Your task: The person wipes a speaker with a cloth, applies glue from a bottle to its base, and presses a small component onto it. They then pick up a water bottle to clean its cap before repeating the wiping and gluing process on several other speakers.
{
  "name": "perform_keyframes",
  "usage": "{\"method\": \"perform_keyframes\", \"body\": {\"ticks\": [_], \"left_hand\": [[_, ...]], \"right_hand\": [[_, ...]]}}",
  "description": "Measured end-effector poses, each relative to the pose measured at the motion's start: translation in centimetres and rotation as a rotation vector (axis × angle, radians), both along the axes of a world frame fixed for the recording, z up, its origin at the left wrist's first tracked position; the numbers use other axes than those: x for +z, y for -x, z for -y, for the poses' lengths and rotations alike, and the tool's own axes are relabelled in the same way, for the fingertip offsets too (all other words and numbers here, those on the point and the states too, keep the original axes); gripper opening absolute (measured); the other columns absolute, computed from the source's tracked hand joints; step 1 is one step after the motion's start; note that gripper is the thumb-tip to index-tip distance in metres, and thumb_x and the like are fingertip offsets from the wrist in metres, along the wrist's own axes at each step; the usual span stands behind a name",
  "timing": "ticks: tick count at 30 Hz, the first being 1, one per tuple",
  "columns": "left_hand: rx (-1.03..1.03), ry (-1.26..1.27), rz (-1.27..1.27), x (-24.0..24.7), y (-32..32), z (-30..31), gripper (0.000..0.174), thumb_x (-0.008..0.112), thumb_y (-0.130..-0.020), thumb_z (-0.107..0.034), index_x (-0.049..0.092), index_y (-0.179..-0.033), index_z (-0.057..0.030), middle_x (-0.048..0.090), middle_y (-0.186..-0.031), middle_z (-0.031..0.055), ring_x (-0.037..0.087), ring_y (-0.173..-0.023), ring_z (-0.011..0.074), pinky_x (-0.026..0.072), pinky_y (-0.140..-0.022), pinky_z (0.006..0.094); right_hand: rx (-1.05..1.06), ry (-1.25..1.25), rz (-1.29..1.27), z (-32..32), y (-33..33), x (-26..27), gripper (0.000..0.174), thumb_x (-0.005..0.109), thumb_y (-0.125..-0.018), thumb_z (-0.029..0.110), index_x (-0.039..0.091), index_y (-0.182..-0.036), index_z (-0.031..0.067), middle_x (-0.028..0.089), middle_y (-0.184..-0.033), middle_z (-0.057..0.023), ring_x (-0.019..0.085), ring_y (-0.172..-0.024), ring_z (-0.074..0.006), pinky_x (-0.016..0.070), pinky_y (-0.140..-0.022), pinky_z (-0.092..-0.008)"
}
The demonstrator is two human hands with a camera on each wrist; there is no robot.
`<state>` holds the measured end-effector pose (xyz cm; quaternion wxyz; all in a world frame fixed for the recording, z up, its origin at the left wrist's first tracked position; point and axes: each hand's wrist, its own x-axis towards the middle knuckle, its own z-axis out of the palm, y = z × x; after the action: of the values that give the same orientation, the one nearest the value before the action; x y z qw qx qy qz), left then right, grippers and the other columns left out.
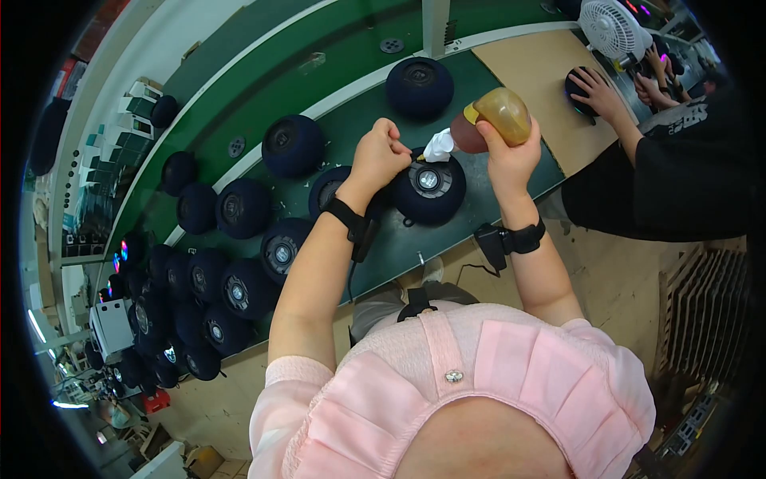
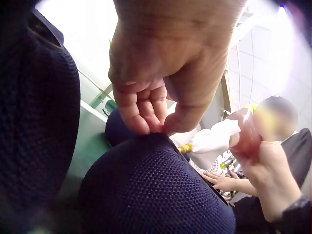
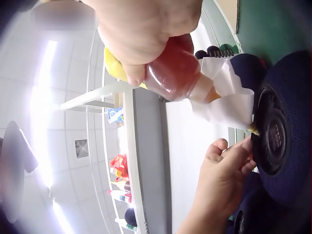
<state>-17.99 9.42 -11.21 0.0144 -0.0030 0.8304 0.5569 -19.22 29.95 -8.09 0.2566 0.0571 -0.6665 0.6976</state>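
Observation:
A round, navy mesh-covered speaker [image 1: 428,199] lies with its dark round base facing up on the green bench. My right hand [image 1: 511,156] grips a soft amber squeeze bottle [image 1: 501,114], reddish toward the neck, tilted down to the left. White tissue [image 1: 439,145] wraps its neck, and a narrow brass-coloured nozzle [image 3: 253,129] pokes out at the rim of the base. My left hand [image 1: 381,158] is at the speaker's upper left edge. In the left wrist view its thumb and fingertips [image 2: 155,126] meet at the mesh cover [image 2: 161,180], pinching its edge close to the nozzle.
Several similar speakers [image 1: 242,207] crowd the bench to the left, and another speaker [image 1: 419,86] stands behind. At right, a person [image 1: 670,160] in black works over a brown board [image 1: 531,88] with a dark round speaker. A white fan [image 1: 613,30] stands beyond.

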Motion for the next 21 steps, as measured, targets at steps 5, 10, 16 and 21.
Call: {"method": "perform_keyframes", "body": {"ticks": [5, 10, 16, 21], "left_hand": [[0.014, 0.021, 0.005, 0.2, -0.1, -0.1, 0.030, 0.062, -0.062, 0.002, 0.040, -0.083, -0.0031, 0.061, -0.064, 0.0088, 0.064, -0.065, 0.0168, 0.0470, -0.057, 0.0254], [0.028, 0.069, -0.021, 0.4, -0.2, -0.2, 0.029, 0.062, -0.061, 0.001, 0.041, -0.082, -0.0032, 0.060, -0.065, 0.0082, 0.063, -0.064, 0.0164, 0.0469, -0.057, 0.0257], [0.066, 0.111, -0.019, 0.2, -0.5, -0.7, 0.027, 0.062, -0.062, 0.000, 0.044, -0.081, -0.0039, 0.060, -0.066, 0.0067, 0.061, -0.064, 0.0158, 0.0472, -0.059, 0.0268], [0.115, 0.258, 0.017, 1.9, -1.8, -0.9, 0.025, 0.062, -0.063, -0.003, 0.046, -0.082, -0.0036, 0.059, -0.067, 0.0072, 0.060, -0.064, 0.0165, 0.0468, -0.060, 0.0276]], "right_hand": [[-0.006, 0.136, 0.006, -0.3, -0.6, -1.2, 0.058, 0.078, -0.069, 0.017, 0.043, -0.110, -0.0026, 0.056, -0.102, -0.0087, 0.056, -0.089, -0.0142, 0.0460, -0.080, -0.0268], [-0.081, 0.177, 0.044, -1.4, -0.9, -2.6, 0.053, 0.076, -0.071, 0.016, 0.045, -0.110, -0.0019, 0.056, -0.102, -0.0083, 0.056, -0.091, -0.0143, 0.0459, -0.081, -0.0278], [0.069, 0.763, 0.388, -3.2, -1.2, -4.3, 0.046, 0.065, -0.081, 0.027, 0.045, -0.113, 0.0015, 0.056, -0.105, -0.0094, 0.057, -0.094, -0.0211, 0.0468, -0.083, -0.0344], [0.040, 1.192, 0.828, -3.8, -1.9, -3.4, 0.049, 0.056, -0.085, 0.040, 0.044, -0.119, 0.0075, 0.047, -0.119, -0.0103, 0.046, -0.112, -0.0230, 0.0384, -0.097, -0.0395]]}}
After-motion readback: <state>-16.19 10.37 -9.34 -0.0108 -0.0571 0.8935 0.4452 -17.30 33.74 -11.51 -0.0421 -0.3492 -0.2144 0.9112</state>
